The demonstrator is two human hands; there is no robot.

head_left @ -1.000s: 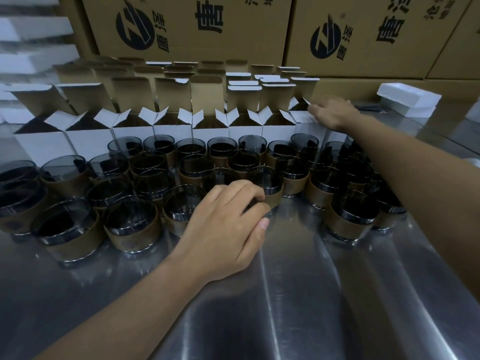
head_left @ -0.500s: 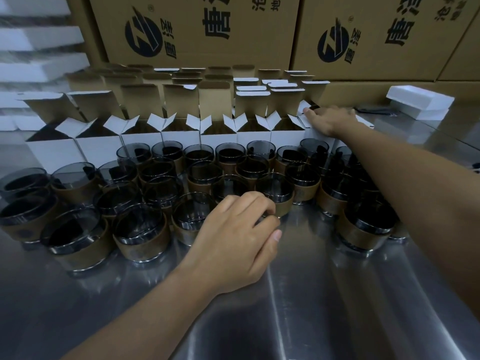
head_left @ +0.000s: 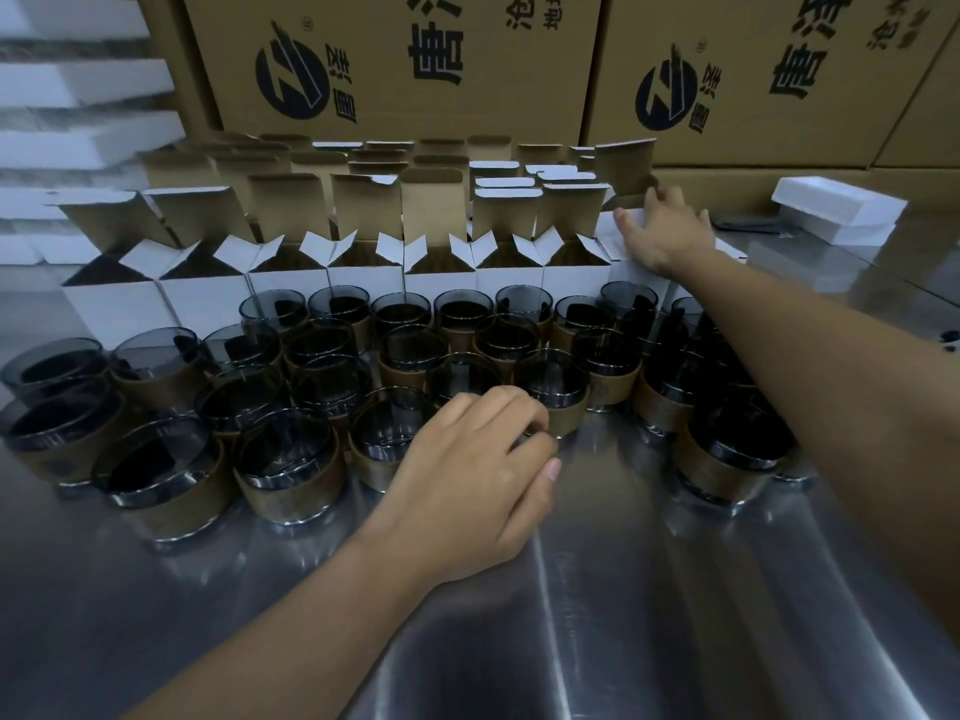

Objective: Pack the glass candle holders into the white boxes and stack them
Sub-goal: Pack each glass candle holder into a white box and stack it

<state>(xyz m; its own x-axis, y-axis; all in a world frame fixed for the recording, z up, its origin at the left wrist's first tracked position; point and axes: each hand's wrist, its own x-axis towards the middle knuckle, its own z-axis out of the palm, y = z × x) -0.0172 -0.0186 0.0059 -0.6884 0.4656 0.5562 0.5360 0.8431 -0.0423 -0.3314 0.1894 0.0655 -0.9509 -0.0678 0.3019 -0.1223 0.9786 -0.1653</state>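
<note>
Smoky grey glass candle holders (head_left: 291, 459) in tan paper sleeves stand packed rim to rim on the brushed steel table (head_left: 597, 615), just in front of a row of white cardboard boxes (head_left: 363, 283) with their flaps standing open. Your left hand (head_left: 467, 470) is curled down at the near rim of the front holder (head_left: 558, 381) in the middle of the cluster. Its fingertips are hidden, so I cannot tell whether it has a grip. Your right hand (head_left: 670, 231) reaches across the glasses and grasps the end box (head_left: 613, 241) at the right of the row, thumb on the near side and fingers over the far edge.

Set your left thumb and fingers on opposite sides of the paper sleeve rather than the bare rim, as the paper will likely slip less. Lift straight up before you carry it back, because the neighbouring holders touch it and would probably clink or tip. Hold your right forearm high, as it passes just above the holders on that side. Steady the box against sliding on the steel, leave its flaps splayed, and lower the holder in upright.
</note>
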